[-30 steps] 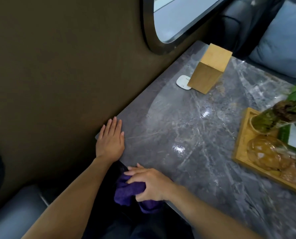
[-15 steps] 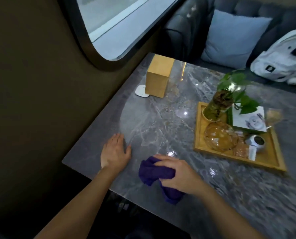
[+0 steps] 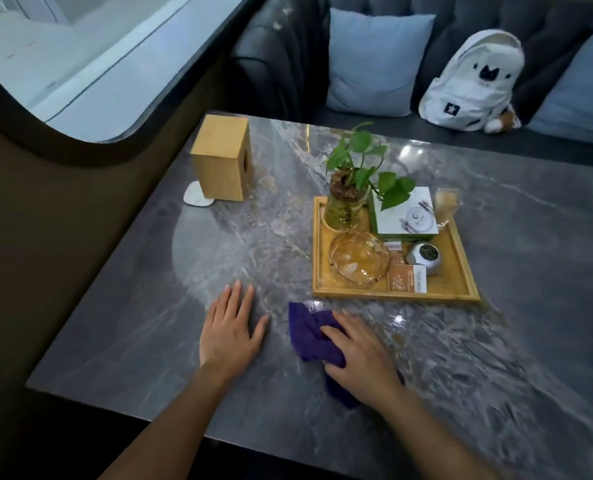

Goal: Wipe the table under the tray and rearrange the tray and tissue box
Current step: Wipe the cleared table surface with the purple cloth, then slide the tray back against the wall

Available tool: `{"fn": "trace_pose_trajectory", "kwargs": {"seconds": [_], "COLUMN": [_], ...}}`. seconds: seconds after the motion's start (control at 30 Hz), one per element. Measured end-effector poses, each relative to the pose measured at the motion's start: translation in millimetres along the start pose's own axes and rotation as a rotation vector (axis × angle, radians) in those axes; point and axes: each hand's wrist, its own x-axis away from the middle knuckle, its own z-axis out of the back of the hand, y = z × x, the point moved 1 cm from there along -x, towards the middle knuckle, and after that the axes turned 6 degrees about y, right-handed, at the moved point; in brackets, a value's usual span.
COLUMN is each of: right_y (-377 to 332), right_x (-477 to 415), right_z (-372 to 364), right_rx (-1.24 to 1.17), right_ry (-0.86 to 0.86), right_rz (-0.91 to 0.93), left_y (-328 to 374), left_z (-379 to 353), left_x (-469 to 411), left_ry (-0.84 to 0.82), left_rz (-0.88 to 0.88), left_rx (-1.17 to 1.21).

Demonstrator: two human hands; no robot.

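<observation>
The widest open stretch of the table (image 3: pixel 191 327) lay at centre left of the frame, bare between the tissue box (image 3: pixel 221 157) at upper centre-left and the left hand (image 3: pixel 231 332) pressed flat below. The tray (image 3: pixel 397 295) blocked the centre right, crowded with a plant jar (image 3: pixel 345 202), glass ashtray (image 3: pixel 357 259) and white box (image 3: pixel 406 213). A narrow strip ran between the tray's near rim and the right hand (image 3: pixel 361 358) on the purple cloth (image 3: pixel 309 332). The right side and far edge lay bare.
</observation>
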Motion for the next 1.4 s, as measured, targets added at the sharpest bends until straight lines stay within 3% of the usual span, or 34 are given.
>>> {"fn": "trace_pose_trajectory", "kwargs": {"seconds": [0.23, 0.4, 0.47, 0.6, 0.7, 0.77, 0.83, 0.97, 1.17, 1.4], "right_y": [3, 9, 15, 48, 90, 120, 144, 177, 181, 186], "right_x": [-2, -12, -17, -29, -44, -58, -71, -86, -104, -122], "right_z": [6, 44, 71, 118, 135, 138, 135, 116, 100, 112], "right_rx": [-0.024, -0.160, -0.284, -0.526, -0.663, -0.641, -0.519, -0.440, -0.518, -0.292], "right_ry": [-0.054, -0.400, -0.458, -0.303, -0.027, 0.195, 0.313, 0.270, 0.254, 0.290], "right_rz": [0.010, -0.008, -0.024, -0.171, -0.346, -0.507, -0.680, -0.878, -0.949, -1.028], "left_y": [6, 20, 35, 69, 95, 110, 121, 139, 151, 157], "left_z": [1, 11, 17, 29, 36, 35, 28, 15, -4, 10], "left_x": [0, -10, -20, -55, -81, -98, -112, -126, -134, -159], "left_ry": [-0.002, 0.076, 0.083, 0.063, 0.040, -0.004, -0.064, -0.155, -0.293, -0.271], "left_rz": [0.038, 0.182, 0.220, 0.307, 0.355, 0.369, 0.377, 0.436, 0.603, 0.658], "left_rx": [-0.001, 0.168, 0.239, 0.382, 0.639, 0.722, 0.700, 0.661, 0.795, 0.764]}}
